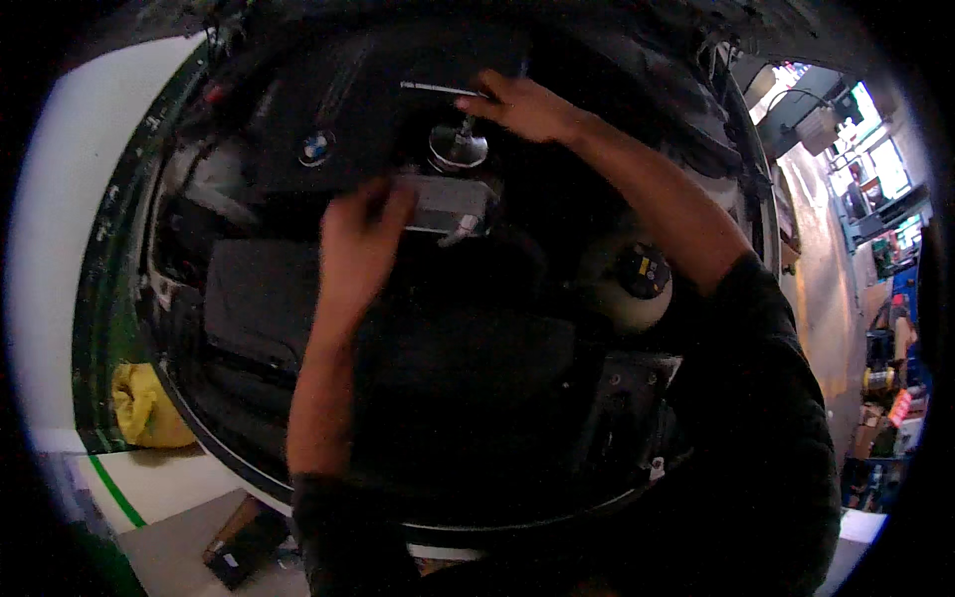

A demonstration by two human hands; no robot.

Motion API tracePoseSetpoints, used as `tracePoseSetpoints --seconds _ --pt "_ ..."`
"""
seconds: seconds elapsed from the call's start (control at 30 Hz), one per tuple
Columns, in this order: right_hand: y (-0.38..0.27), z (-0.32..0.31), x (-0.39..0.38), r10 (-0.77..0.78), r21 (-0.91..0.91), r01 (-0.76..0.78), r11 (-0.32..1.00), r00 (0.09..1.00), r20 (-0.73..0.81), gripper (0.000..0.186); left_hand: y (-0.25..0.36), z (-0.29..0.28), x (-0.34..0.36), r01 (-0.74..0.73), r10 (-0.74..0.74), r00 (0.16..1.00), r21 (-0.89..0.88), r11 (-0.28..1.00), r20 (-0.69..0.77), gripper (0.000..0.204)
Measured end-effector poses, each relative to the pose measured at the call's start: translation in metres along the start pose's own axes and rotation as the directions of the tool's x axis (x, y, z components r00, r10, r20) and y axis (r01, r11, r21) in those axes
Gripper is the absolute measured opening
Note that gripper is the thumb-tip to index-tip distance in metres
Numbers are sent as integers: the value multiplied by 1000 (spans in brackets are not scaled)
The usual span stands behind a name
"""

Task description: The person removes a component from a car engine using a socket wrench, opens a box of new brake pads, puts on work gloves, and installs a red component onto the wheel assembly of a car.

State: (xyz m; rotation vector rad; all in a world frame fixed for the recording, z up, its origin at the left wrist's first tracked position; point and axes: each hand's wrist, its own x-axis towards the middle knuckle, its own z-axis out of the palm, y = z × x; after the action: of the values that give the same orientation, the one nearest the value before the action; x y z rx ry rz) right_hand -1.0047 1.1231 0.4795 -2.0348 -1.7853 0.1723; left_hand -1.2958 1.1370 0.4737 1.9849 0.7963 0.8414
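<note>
- The right hand (532,107) is up at the far side of the engine bay, thumb and fingers partly spread at the right end of a thin silver bar (428,87); I can't tell from here whether they grip it or just touch it.
- The left hand (363,229) is half curled and blurred, its fingertips by the left end of a grey block (450,199). Whether it holds anything, I can't make out.
- The silver bar lies left to right above a shiny round metal piece (458,149), near the middle of the bay and just beyond the grey block.
- The right forearm (647,194) slants in from the near right, the hand bent over toward the left; the left forearm (323,398) rises nearly straight from the near side.
- Left of the bar sits a dark engine cover (368,109) with a round blue-and-white badge (314,148).
- Just under the right forearm is a pale round tank (632,308) with a black cap (647,271); the arm and its dark sleeve (766,378) block what lies behind them.
- Outside the car, a yellow bag (149,408) sits at the near left, and cluttered shelving (885,398) stands off to the right.
</note>
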Motion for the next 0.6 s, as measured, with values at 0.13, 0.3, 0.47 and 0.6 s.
tracePoseSetpoints --seconds 0.13,0.3,0.47,0.6 --pt "55 -36 -33 199 45 -206 978 972 125 49 13 59 124 297 -382 920 -481 825 -86 50" --pt "5 -3 -72 38 -302 -71 951 993 -111 39 -65 71 231 -531 628 758 394 750 -175 40" --pt "-74 34 -124 -427 -318 352 880 880 -209 37 -36 71 240 -405 380 912 180 897 156 37" --pt "-70 40 -89 -636 -497 644 581 741 217 18 10 62 201 -411 376 869 47 910 321 36"
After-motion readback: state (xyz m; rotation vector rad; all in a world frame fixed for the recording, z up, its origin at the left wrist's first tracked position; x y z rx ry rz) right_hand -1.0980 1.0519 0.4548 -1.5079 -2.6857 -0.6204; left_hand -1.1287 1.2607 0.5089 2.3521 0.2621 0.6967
